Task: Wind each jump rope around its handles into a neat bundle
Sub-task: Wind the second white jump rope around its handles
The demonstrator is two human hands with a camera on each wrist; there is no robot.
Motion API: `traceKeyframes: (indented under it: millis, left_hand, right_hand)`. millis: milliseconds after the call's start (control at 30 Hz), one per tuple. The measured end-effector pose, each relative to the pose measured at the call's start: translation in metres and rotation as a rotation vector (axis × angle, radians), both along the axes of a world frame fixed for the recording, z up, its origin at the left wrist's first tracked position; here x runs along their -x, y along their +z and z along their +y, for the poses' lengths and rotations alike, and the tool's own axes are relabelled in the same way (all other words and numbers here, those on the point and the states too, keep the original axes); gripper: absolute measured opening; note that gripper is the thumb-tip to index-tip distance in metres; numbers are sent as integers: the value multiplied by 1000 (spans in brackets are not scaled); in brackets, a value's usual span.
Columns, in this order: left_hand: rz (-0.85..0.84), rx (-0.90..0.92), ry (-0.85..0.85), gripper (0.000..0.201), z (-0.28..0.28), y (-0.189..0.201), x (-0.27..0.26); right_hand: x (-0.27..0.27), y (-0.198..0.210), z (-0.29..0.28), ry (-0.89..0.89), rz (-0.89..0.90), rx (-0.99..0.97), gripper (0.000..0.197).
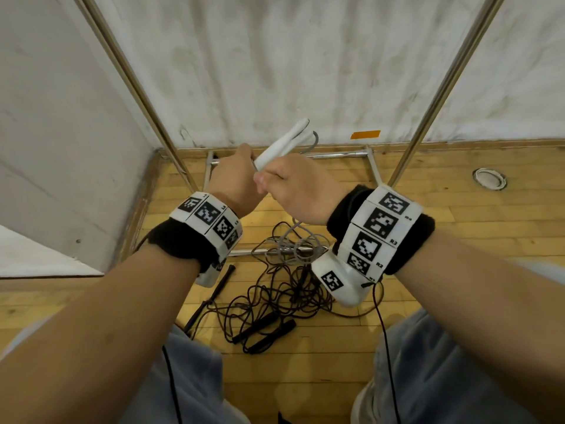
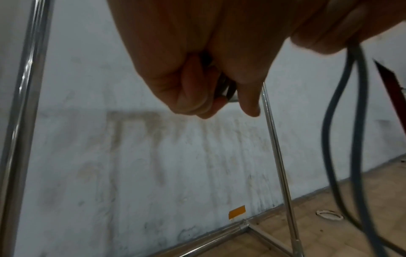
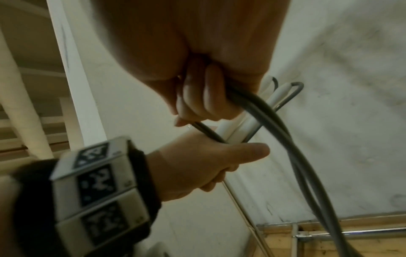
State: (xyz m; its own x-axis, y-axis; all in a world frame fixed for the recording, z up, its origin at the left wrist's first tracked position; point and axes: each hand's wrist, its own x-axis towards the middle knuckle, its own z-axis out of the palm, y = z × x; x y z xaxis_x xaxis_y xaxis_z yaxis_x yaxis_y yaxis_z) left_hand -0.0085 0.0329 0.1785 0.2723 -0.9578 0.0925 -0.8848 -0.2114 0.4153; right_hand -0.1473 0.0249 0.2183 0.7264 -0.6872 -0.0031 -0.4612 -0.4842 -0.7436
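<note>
Two white handles (image 1: 284,145) of a grey jump rope are held side by side, pointing up and away. My left hand (image 1: 241,172) grips their lower ends. My right hand (image 1: 290,182) sits just right of it, fingers (image 3: 202,97) curled round the grey cord (image 3: 274,125), which crosses the white handles (image 3: 239,125). In the right wrist view the left hand (image 3: 208,160) is below with its thumb out. The loose grey rope (image 1: 293,243) hangs to the floor. Black jump ropes (image 1: 275,298) lie tangled there, with black handles (image 1: 266,328) at the front.
A metal rack frame surrounds the spot: slanted poles at left (image 1: 143,96) and right (image 1: 443,96), and base bars (image 1: 336,154) on the wooden floor. Beyond are a stained white wall, orange tape (image 1: 365,134) and a floor ring (image 1: 489,178). My knees are below.
</note>
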Motion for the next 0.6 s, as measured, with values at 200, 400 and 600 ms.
traceKeyframes:
  millis: [200,400,600]
  left_hand:
    - [-25,-5,45,22,-5,-8,-8]
    - [-135,-154,70,37,-1,-14,-20]
    - [-198,-283,-122,18,7,-15,1]
  right_hand:
    - [7,3,3,-2,-21,28,36]
    - [24,10,-16,-52,21,101,37]
    - [31,8,-44,-262,-12,305,37]
